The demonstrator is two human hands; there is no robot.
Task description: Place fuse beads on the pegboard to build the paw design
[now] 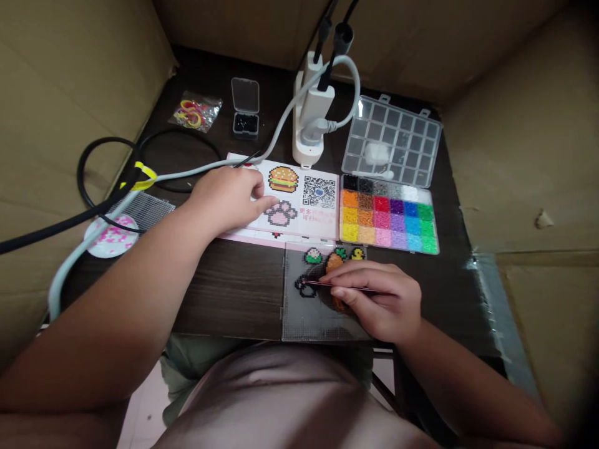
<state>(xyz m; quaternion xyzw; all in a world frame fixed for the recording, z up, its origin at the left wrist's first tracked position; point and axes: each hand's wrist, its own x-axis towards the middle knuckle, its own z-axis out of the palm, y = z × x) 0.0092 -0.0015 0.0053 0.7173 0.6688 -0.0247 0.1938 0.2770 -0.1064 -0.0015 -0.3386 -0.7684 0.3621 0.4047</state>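
My right hand (386,299) is closed around slim pink tweezers (322,284). Their tips reach a black bead outline (306,288) on the clear pegboard (299,324). Also on the board are a green-and-pink bead figure (313,255), an orange figure with green leaves (334,260) and a small yellow figure (358,253); my fingers partly cover the orange beads. My left hand (231,196) rests on the printed pattern sheet (306,232), thumb stretched out and apart from the fingers. Its thumb tip lies by the pink paw picture (281,214), below the burger picture (283,179).
A sorted bead box (388,215) with its lid (393,140) raised stands right of the sheet. Behind are a white power strip (306,125), a small box of black beads (246,125) and a bag (196,112). Cables (187,169) cross the left side, over a white dish (112,240).
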